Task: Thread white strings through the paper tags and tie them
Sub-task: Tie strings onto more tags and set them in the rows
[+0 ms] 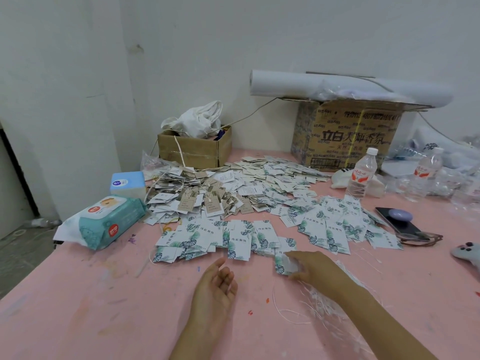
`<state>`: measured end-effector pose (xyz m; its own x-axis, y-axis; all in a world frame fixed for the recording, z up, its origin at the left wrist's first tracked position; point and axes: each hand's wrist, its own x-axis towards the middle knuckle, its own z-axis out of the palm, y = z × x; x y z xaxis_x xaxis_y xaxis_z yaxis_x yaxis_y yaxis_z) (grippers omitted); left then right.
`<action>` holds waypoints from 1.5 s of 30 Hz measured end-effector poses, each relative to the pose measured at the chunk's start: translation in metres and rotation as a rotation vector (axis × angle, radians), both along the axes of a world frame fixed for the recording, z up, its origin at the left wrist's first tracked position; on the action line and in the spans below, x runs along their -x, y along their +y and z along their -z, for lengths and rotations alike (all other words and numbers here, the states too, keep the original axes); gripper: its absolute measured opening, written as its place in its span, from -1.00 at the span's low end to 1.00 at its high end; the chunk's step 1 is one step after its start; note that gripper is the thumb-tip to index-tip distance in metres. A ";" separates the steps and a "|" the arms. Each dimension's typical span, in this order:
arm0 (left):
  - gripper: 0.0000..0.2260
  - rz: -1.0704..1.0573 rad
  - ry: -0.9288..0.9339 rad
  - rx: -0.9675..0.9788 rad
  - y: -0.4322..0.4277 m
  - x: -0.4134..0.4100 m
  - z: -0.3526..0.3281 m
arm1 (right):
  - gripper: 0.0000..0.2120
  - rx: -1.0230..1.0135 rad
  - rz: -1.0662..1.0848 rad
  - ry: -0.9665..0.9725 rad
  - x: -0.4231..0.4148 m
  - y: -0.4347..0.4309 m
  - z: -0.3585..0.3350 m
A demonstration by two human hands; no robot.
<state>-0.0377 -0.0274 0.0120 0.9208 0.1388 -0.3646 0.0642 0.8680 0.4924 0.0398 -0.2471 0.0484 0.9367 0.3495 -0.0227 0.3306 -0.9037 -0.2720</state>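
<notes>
Paper tag (283, 266) nearest the person sits pinched between the right hand's (314, 266) thumb and fingers. White strings (315, 304) lie just right of it, under that forearm. To the tag's left, the left hand (218, 281) is empty, its fingers loosely spread.

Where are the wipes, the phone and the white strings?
wipes (111, 220): head view, on the teal top of the pack.
phone (410, 229): head view, on its dark face, below the purple lump.
strings (315, 298): head view, on the loose bunch beside the right forearm.
</notes>
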 end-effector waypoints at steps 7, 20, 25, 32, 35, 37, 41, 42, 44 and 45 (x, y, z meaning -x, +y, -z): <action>-0.88 -0.012 0.008 0.004 -0.001 0.002 -0.002 | -0.60 0.223 -0.068 0.041 0.005 0.010 -0.025; -0.87 -0.008 -0.010 -0.004 -0.002 0.004 -0.003 | -0.68 0.363 0.010 -0.196 0.011 0.007 -0.049; -0.82 -0.010 -0.054 -0.066 -0.003 0.004 0.000 | -0.77 -0.131 0.075 -0.506 0.026 -0.007 -0.037; -0.59 0.214 -0.294 -0.814 -0.016 0.008 0.009 | -0.65 -0.765 -0.147 -0.115 0.060 0.028 -0.009; -0.57 0.351 -0.359 -0.806 -0.018 0.011 0.009 | -0.57 -0.794 -0.148 -0.084 0.059 0.045 0.010; -0.64 0.307 -0.333 -0.825 -0.016 0.011 0.009 | -0.51 -0.804 -0.110 -0.091 0.052 0.052 0.016; -0.80 0.165 -0.206 -0.806 -0.013 0.007 0.010 | -0.67 -0.836 -0.111 -0.147 0.030 0.062 0.011; -0.84 0.139 -0.186 -0.795 -0.012 0.006 0.011 | -0.75 -0.787 -0.097 -0.190 0.022 0.062 0.009; -0.87 0.099 -0.144 -0.788 -0.011 0.005 0.012 | -0.69 -0.539 -0.043 -0.243 0.001 0.059 0.009; -0.86 0.087 -0.123 -0.789 -0.010 0.005 0.013 | -0.60 -0.391 -0.011 -0.221 -0.008 0.057 0.009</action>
<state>-0.0429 -0.0372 -0.0014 0.9673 0.2394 -0.0840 0.0208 0.2552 0.9667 0.0480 -0.1897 0.0398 0.9003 0.3023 0.3133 0.4284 -0.7431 -0.5141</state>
